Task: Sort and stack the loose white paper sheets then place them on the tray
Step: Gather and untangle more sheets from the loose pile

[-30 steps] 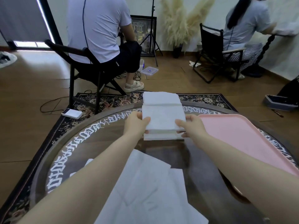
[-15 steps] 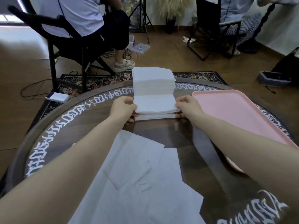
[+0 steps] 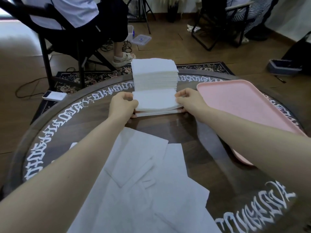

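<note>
Since a second earlier, both hands had kept their hold on the small stack while the view tipped lower, so the seated people slid toward the top edge. Nearest, loose white sheets (image 3: pixel 143 187) lay overlapping and askew on the table (image 3: pixel 193 132), between the two forearms. Beyond them the left hand (image 3: pixel 123 106) gripped the left edge of the small stack (image 3: pixel 155 102), fingers curled round it, and the right hand (image 3: pixel 189 101) pinched the right edge, thumb on top and fingers under. That stack lay flat, its long axis running left to right, with the top sheets bowed up slightly at the right. Just behind it stood the tall stack (image 3: pixel 154 74), square-on to it. To the right the pink tray (image 3: pixel 244 101) rested on the table, its long axis angled away to the left.
</note>
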